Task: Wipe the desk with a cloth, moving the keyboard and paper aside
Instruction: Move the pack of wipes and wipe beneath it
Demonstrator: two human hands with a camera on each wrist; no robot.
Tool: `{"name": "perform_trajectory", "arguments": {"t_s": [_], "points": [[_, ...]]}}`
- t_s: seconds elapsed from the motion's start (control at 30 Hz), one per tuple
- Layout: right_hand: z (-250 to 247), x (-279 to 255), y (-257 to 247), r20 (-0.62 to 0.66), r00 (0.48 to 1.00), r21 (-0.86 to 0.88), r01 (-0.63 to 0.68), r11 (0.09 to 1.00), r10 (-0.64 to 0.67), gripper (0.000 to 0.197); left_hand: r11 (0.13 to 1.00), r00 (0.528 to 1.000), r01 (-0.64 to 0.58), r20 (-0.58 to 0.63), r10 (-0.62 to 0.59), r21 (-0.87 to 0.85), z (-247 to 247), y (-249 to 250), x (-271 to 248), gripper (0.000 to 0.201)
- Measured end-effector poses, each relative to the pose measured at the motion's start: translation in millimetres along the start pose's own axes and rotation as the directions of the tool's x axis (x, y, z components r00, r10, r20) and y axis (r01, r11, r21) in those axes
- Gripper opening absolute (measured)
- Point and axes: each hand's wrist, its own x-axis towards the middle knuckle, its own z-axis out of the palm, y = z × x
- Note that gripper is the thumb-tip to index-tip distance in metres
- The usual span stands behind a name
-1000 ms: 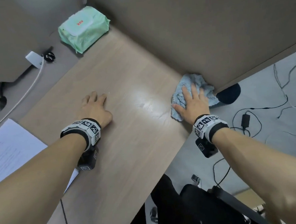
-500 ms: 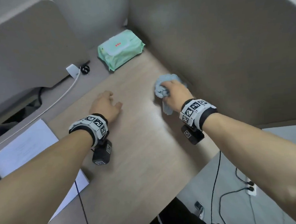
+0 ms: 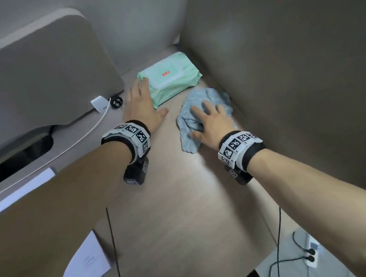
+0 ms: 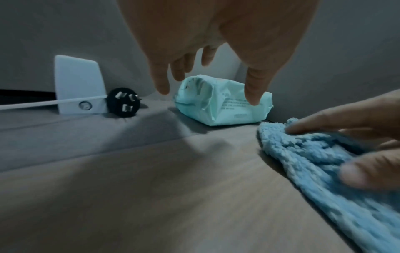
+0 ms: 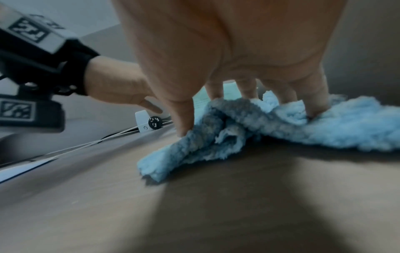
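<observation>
A fluffy light-blue cloth (image 3: 209,96) lies crumpled on the wooden desk (image 3: 181,202) near the back right corner. My right hand (image 3: 206,117) presses down on it with spread, fairly straight fingers (image 5: 314,109), and the cloth (image 5: 357,130) bunches under the thumb. My left hand (image 3: 145,97) is open and stretched forward, its fingers (image 4: 161,85) over the left end of a green wet-wipes pack (image 3: 174,83); I cannot tell if they touch it. White paper (image 3: 87,266) lies at the desk's near left, partly under my left arm. No keyboard is in view.
A white charger (image 3: 98,104) with a black plug (image 3: 116,102) and a white cable (image 3: 81,136) lie left of the wipes pack. A beige partition (image 3: 280,68) walls the right side, and a rounded panel (image 3: 34,72) stands at the back left. A power strip (image 3: 311,254) lies on the floor.
My right hand has carried the cloth from the desk's near right edge along the partition toward the back corner. My left hand has left the desk surface and moved forward to the wipes pack.
</observation>
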Motion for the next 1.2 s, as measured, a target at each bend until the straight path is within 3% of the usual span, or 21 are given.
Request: {"name": "perform_trajectory", "arguments": {"t_s": [0.1, 0.27, 0.4, 0.6, 0.77, 0.87, 0.93, 1.03, 1.13, 1.2], "points": [[-1, 9, -3, -0.014, 1.000, -0.086, 0.006, 0.996, -0.008, 0.063, 0.998, 1.000, 0.011, 0.022, -0.013, 0.064, 0, 6, 27, 0.102], [-15, 22, 8, -0.053, 0.998, -0.070, 0.034, 0.997, -0.038, 0.053, 0.985, 0.996, 0.009, 0.086, -0.024, 0.174, 4, 9, 58, 0.108], [-22, 29, 16, -0.049, 0.998, -0.011, 0.034, 0.999, -0.034, 0.049, 0.988, 0.993, 0.049, 0.098, -0.064, 0.144, 0, 17, 64, 0.097], [-34, 34, 19, -0.089, 0.994, 0.158, -0.052, 0.986, 0.067, 0.045, 0.993, 0.990, 0.105, 0.090, -0.110, 0.060, -21, 16, 25, 0.076], [-48, 59, 4, -0.194, 0.978, 0.208, -0.029, 0.978, 0.070, 0.045, 0.979, 0.974, 0.203, 0.110, -0.200, -0.025, -43, -40, -31, 0.068], [-44, 83, -14, -0.177, 0.983, 0.123, -0.025, 0.992, 0.046, 0.047, 0.956, 0.951, 0.292, 0.112, -0.287, -0.026, -57, -79, -60, 0.070], [-38, 94, -33, -0.136, 0.991, 0.006, -0.004, 1.000, 0.004, 0.046, 0.944, 0.939, 0.330, 0.101, -0.329, 0.003, -66, -99, -78, 0.070], [-17, 90, -75, -0.070, 0.974, -0.117, 0.206, 0.971, -0.215, 0.047, 0.943, 0.937, 0.330, 0.108, -0.332, 0.030, -78, -120, -102, 0.067], [17, 66, -110, 0.066, 0.885, -0.197, 0.464, 0.864, -0.460, 0.056, 0.929, 0.925, 0.369, 0.097, -0.368, 0.010, -86, -134, -119, 0.067], [22, 56, -112, 0.117, 0.846, -0.205, 0.534, 0.820, -0.521, 0.060, 0.916, 0.913, 0.401, 0.078, -0.401, 0.010, -92, -141, -125, 0.066]]}}
